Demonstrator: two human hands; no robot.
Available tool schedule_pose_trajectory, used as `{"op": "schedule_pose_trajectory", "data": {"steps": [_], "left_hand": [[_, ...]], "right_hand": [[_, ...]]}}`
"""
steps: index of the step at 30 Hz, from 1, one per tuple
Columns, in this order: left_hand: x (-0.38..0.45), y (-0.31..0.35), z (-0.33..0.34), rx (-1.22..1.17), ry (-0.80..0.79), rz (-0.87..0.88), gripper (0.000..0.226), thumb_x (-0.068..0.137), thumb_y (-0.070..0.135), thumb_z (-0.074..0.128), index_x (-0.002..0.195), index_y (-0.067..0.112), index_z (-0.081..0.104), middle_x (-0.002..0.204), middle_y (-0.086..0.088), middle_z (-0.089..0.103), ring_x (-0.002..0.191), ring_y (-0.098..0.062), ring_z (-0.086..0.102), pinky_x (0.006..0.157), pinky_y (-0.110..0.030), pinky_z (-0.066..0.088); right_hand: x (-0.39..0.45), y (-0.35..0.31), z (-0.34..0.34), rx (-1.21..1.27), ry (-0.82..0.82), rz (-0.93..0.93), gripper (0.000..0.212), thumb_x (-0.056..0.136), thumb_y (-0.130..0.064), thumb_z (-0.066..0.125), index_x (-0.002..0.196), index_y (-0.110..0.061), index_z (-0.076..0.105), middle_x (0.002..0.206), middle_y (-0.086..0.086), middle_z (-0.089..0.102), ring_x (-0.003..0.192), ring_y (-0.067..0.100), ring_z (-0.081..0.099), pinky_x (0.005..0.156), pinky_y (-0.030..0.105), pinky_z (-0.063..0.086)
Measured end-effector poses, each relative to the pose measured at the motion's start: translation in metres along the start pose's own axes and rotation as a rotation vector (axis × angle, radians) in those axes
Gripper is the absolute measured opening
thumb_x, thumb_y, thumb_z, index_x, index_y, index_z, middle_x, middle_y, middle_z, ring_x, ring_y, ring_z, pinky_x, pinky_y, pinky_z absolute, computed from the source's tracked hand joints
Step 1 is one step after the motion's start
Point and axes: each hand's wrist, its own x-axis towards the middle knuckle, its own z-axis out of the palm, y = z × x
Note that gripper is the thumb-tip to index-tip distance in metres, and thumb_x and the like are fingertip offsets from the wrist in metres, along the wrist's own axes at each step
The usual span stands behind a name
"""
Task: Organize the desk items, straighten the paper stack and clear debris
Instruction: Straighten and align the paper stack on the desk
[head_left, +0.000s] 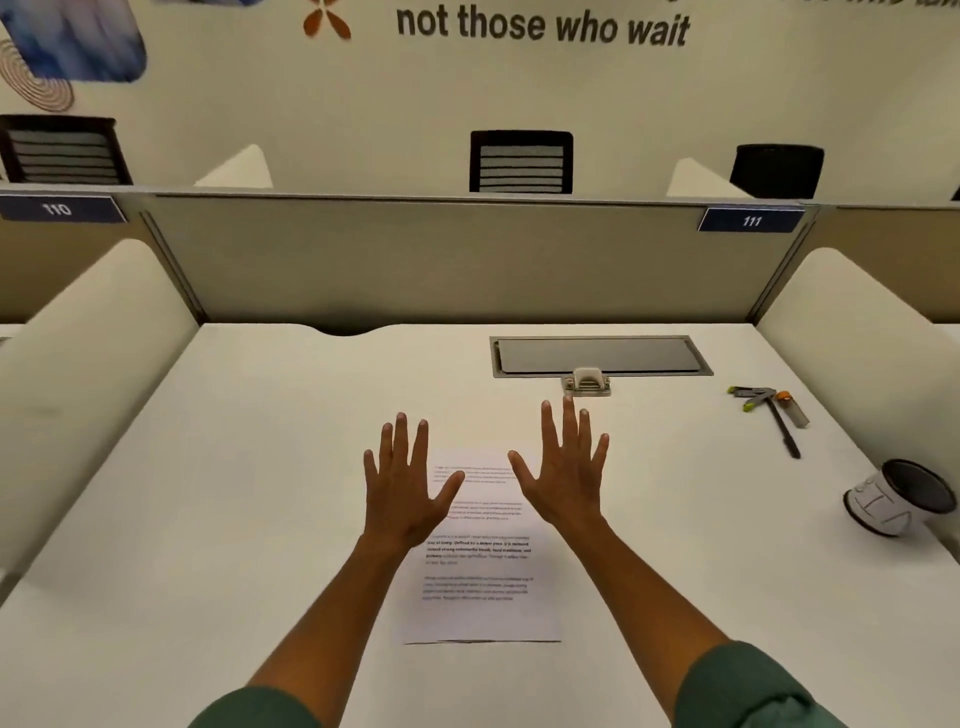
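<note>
Paper stack (480, 587) at mid desk, toward near edge, printed side up, short edges parallel to near edge; dark line along its near edge. White desk (260, 467) w/ cream side screens L & R, grey partition along far edge.

Left hand (402, 488) over stack's far-left corner, back up, fingers straight & spread wide, holding nothing; can't tell if touching paper or hovering. Green sleeve (254, 709) at near edge.

Right hand (566, 467) over stack's far-right corner, same pose: fingers straight, splayed, nothing held; contact w/ paper not clear. Thumbs point inward, apart from each other, text visible between.

Hole punch (587, 382) just beyond right hand's fingertips, sitting at near rim of grey cable hatch (600, 355) set into desk near far edge, right of centre.

Stapler-like tool (753, 397) w/ green tips toward far-right corner; black pen (784, 428) beside it, angled toward near edge; clear tube w/ orange cap (792, 408) just right of pen, touching or nearly so.

Pen cup (898, 499) at right edge, tipped on its side, dark mouth facing right, white body w/ markings.
</note>
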Motion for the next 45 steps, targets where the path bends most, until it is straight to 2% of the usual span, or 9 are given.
{"op": "schedule_pose_trajectory", "data": {"steps": [6, 10, 20, 26, 35, 41, 45], "left_hand": [[-0.032, -0.040, 0.010, -0.025, -0.074, 0.004, 0.094, 0.082, 0.078, 0.018, 0.156, 0.021, 0.005, 0.163, -0.007, -0.009, 0.150, -0.028, -0.007, 0.118, -0.058, 0.009], [-0.048, -0.053, 0.024, -0.058, -0.120, 0.005, 0.098, 0.080, 0.083, 0.014, 0.156, 0.021, 0.007, 0.163, -0.006, -0.007, 0.151, -0.027, -0.006, 0.118, -0.057, 0.008], [-0.076, -0.057, 0.053, -0.022, -0.217, -0.012, 0.098, 0.079, 0.083, 0.009, 0.156, 0.022, 0.005, 0.164, -0.005, -0.006, 0.151, -0.025, -0.008, 0.118, -0.056, 0.007], [-0.077, -0.047, 0.060, -0.022, -0.228, -0.005, 0.097, 0.079, 0.083, 0.010, 0.155, 0.024, 0.003, 0.164, -0.004, -0.007, 0.150, -0.023, -0.009, 0.118, -0.054, 0.004], [-0.078, -0.028, 0.064, -0.045, -0.239, -0.018, 0.092, 0.083, 0.077, 0.023, 0.155, 0.022, 0.008, 0.164, -0.007, 0.001, 0.151, -0.026, -0.002, 0.118, -0.055, 0.009], [-0.086, -0.024, 0.066, -0.067, -0.238, -0.039, 0.099, 0.077, 0.085, 0.011, 0.156, 0.024, 0.005, 0.164, -0.004, -0.004, 0.151, -0.023, -0.007, 0.118, -0.054, 0.005], [-0.103, -0.027, 0.067, -0.078, -0.245, -0.050, 0.102, 0.077, 0.086, 0.025, 0.155, 0.026, 0.002, 0.164, -0.001, -0.010, 0.150, -0.021, -0.011, 0.119, -0.054, 0.005]], "right_hand": [[-0.035, -0.016, 0.013, -0.015, -0.080, 0.050, 0.086, 0.087, -0.071, 0.029, 0.154, -0.026, 0.001, 0.162, 0.006, -0.008, 0.149, 0.032, 0.000, 0.115, 0.060, 0.003], [-0.050, -0.018, 0.026, -0.013, -0.124, 0.059, 0.085, 0.087, -0.069, 0.030, 0.155, -0.025, 0.002, 0.162, 0.007, -0.007, 0.149, 0.033, 0.001, 0.115, 0.060, 0.004], [-0.079, -0.011, 0.055, 0.018, -0.266, 0.094, 0.086, 0.088, -0.067, 0.033, 0.154, -0.024, 0.001, 0.163, 0.005, -0.006, 0.149, 0.030, -0.001, 0.117, 0.058, 0.001], [-0.089, -0.004, 0.061, 0.042, -0.286, 0.090, 0.086, 0.087, -0.067, 0.035, 0.154, -0.024, 0.003, 0.163, 0.006, -0.002, 0.149, 0.031, 0.002, 0.116, 0.057, 0.000], [-0.083, 0.006, 0.062, 0.048, -0.341, 0.092, 0.085, 0.088, -0.066, 0.033, 0.154, -0.024, 0.002, 0.163, 0.004, -0.002, 0.149, 0.029, 0.000, 0.118, 0.055, 0.002], [-0.059, 0.013, 0.064, 0.066, -0.372, 0.074, 0.082, 0.090, -0.065, 0.031, 0.154, -0.022, 0.005, 0.163, 0.004, 0.001, 0.149, 0.028, 0.002, 0.119, 0.053, 0.002], [-0.033, 0.017, 0.070, 0.100, -0.410, 0.026, 0.078, 0.093, -0.060, 0.036, 0.154, -0.019, 0.010, 0.163, 0.005, 0.005, 0.149, 0.028, 0.005, 0.119, 0.052, 0.004]]}}
